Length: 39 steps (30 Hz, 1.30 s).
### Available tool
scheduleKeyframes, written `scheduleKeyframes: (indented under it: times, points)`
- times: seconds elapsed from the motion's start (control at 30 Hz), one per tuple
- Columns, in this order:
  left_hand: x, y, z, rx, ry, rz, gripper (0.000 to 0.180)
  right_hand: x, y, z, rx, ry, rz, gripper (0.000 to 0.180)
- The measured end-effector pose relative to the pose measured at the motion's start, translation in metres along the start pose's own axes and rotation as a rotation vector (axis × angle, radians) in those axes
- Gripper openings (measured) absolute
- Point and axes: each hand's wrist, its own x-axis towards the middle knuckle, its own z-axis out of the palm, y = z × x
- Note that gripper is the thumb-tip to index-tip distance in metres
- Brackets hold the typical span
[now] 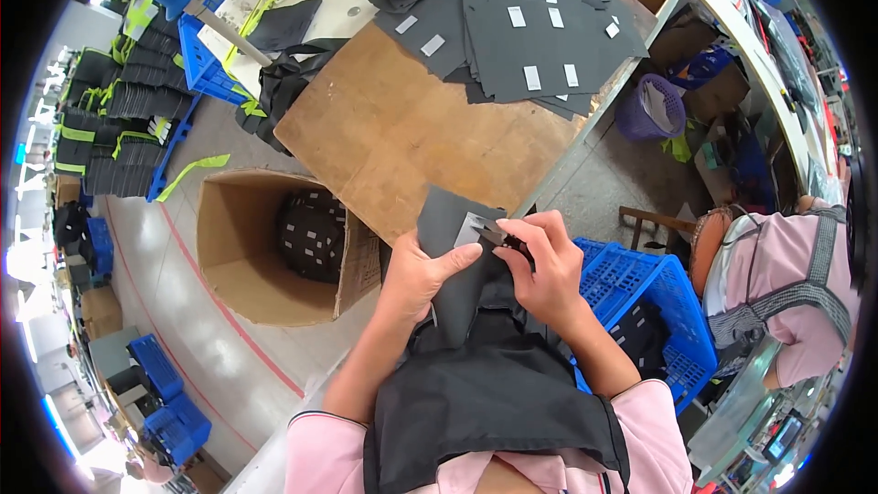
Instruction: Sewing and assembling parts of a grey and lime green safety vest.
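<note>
My left hand [416, 276] grips a dark grey fabric piece [443, 209] above my lap, with the thumb pressed on its face. A white patch [467, 231] sits on that piece, just beyond the thumb tip. Closed around small thread snips [492, 235], my right hand [551, 265] has their metal points over the edge of the white patch. Fingers partly cover the snips' handle. Whether the blades touch a thread is too small to tell.
A wooden board [412, 137] on the table carries a spread of dark pieces with white patches [512, 23]. An open cardboard box [265, 302] holding similar pieces stands left, a blue crate [681, 311] right. Beyond the crate, a person in pink [777, 261] is close by.
</note>
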Motion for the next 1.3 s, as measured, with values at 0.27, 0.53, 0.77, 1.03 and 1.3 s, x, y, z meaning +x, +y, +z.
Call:
scheduleKeyframes:
  times: [0.27,0.53,0.77,1.03,1.3]
  points:
    - [-0.005,-0.002,0.002,0.018,0.032,0.034,0.029,-0.008,0.006,-0.002,-0.002,0.082,-0.050,0.042]
    - [0.001,-0.008,-0.010,0.059,0.008,0.053,0.028,0.008,0.049,-0.019,0.865,-0.650,0.648,0.020]
    - [0.010,-0.020,-0.013,-0.259,-0.075,-0.130,0.035,0.001,0.019,0.005,0.650,-0.374,0.719,0.017]
    - [0.011,-0.019,-0.011,-0.091,0.068,-0.044,0.040,-0.017,0.004,-0.001,0.017,-0.067,0.149,0.032]
    - [0.041,0.008,-0.040,-0.035,0.312,0.162,0.036,0.028,0.043,0.007,0.050,0.087,0.184,0.028]
